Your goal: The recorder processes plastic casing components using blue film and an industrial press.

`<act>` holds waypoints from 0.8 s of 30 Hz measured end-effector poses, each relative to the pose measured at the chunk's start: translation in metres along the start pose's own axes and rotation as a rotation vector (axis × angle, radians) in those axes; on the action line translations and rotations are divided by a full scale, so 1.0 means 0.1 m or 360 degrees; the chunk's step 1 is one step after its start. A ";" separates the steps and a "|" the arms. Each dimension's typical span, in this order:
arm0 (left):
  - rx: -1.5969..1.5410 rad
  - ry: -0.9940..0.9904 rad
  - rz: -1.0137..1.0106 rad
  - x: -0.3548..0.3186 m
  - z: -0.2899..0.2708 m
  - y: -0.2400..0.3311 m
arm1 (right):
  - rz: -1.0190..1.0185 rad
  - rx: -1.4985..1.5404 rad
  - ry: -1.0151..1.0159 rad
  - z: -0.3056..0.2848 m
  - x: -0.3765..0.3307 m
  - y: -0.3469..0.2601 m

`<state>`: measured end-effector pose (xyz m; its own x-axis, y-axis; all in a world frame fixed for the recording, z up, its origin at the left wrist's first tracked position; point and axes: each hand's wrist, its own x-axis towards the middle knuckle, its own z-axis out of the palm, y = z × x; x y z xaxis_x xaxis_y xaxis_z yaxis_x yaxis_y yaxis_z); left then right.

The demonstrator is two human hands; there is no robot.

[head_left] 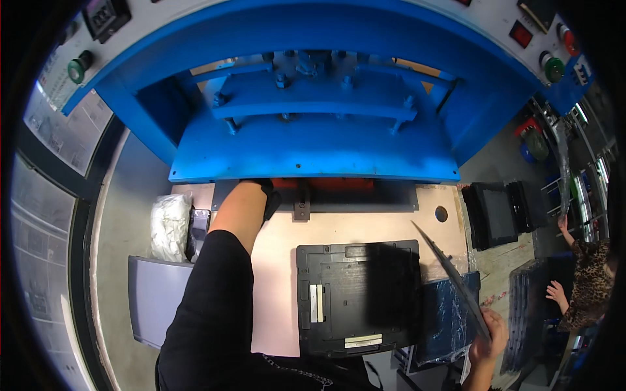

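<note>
Lower right, the right hand [490,335] pinched a thin dark panel [453,277] by its lower end. Lower centre, a black ribbed panel [352,296] lay on the worktop [275,293]. Beyond, the left forearm [240,212] reached under the blue press [313,148], upper centre (left hand hidden, couldn't tell its grip).

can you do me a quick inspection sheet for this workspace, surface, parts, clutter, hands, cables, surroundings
Surface: pale tabletop, round hole toward its right side.
Parts: black panel with two pale strips, lying flat; thin dark panel, tilted and seen nearly edge-on.
Clutter: clear bag with white contents and grey panel at left; upright black panels at right.
Hands: right hand grips the thin dark panel near its lower end; left hand hidden beneath the blue machine's plate.
Cables: nothing seen for certain.
Surroundings: blue machine ahead; another person at far right.
</note>
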<state>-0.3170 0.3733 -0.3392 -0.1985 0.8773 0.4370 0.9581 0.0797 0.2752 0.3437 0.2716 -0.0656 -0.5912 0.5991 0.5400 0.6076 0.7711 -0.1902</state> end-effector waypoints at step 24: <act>-0.0018 -0.1065 -0.0565 -1.39 -3.39 2.72 | -0.0684 0.0144 -0.0086 0.53 0.93 0.13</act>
<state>-0.0987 0.1131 -0.0344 -0.3236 0.9002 -0.2915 0.8572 0.4094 0.3125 0.2686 0.3485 -0.0618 -0.8085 0.2282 0.5424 0.2527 0.9671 -0.0302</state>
